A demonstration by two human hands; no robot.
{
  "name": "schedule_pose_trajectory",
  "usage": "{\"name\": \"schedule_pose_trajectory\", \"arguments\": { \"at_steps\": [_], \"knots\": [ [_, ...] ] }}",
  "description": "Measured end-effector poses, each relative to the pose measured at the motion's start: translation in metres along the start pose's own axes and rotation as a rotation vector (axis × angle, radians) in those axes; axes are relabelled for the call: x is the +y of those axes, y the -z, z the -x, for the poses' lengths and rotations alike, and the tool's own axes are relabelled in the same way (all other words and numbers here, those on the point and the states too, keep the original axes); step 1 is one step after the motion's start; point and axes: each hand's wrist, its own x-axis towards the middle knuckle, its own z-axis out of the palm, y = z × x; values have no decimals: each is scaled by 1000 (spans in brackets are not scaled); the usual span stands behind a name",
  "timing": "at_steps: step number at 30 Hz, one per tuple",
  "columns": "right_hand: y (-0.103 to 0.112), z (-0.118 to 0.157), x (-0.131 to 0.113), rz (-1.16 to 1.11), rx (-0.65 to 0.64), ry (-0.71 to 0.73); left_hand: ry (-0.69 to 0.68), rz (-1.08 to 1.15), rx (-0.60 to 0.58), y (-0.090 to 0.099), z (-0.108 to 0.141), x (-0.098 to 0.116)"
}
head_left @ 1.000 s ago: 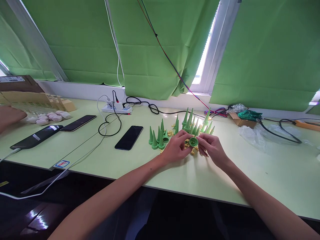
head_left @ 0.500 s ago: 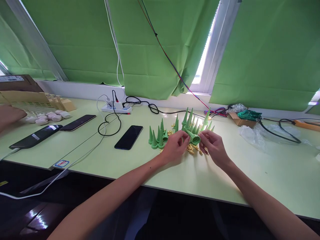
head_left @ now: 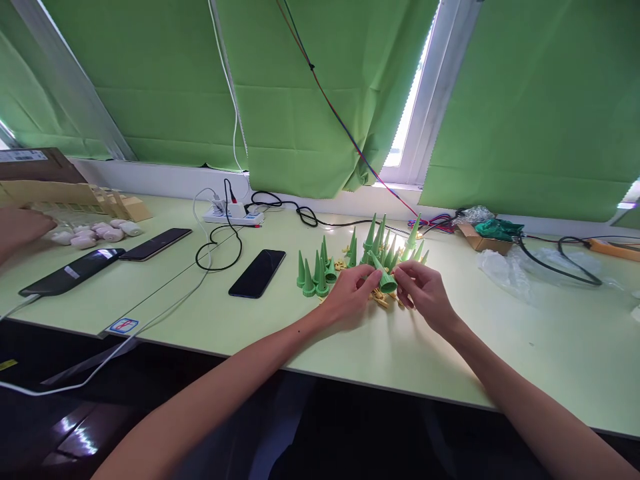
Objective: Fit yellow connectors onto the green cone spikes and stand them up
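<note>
So your left hand [head_left: 349, 293] has the green cone [head_left: 383, 274] pinched above the table [head_left: 500, 347], tip slanting left toward the far edge, mouth facing the near edge, your right hand's [head_left: 426, 291] bunched fingertips right by the rim, grip unclear.

Green hollow cone [head_left: 384, 275] | held between hands [head_left: 424, 292] | tilted, tip up-left | open end facing down-right | above surface [head_left: 500, 353]
</note>
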Motion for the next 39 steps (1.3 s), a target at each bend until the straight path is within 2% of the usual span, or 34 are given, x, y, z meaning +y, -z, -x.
{"name": "schedule_pose_trajectory", "arguments": {
  "at_steps": [9, 24, 32, 39],
  "knots": [
    [1, 0, 2, 27, 4, -18, -43, -48, 13, -1, 0, -4],
    [0, 0, -1, 92, 3, -54, -252, -164, -5, -4, 1, -15],
    [0, -2, 3, 42, -5, -104, -348, -266, -1, -2, 1, -20],
    [0, -2, 5, 27, 3, -87, -335, -289, 62, -5, 1, -23]
  ]
}}
